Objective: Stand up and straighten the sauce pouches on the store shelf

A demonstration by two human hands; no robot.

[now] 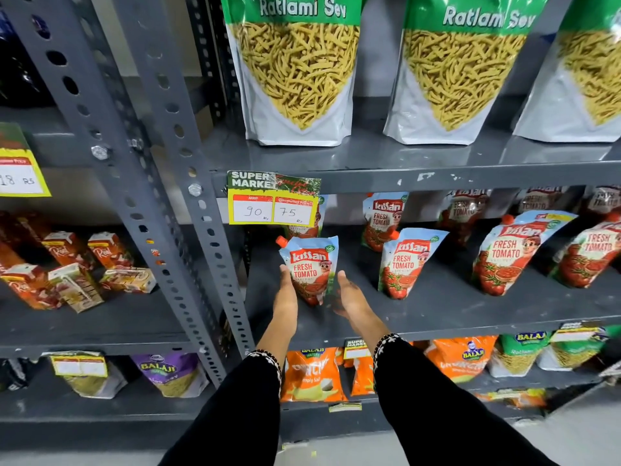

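Both hands, the left hand (286, 290) and right hand (349, 297), are cupping, fingers apart, the leftmost Kissan tomato ketchup pouch (311, 267) at the shelf (437, 317) front, ideally settling its base flat before letting go.

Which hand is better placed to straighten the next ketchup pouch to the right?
The right hand, probably. It is open beside the held pouch and nearer the leaning pouch. The left hand supports the held one.
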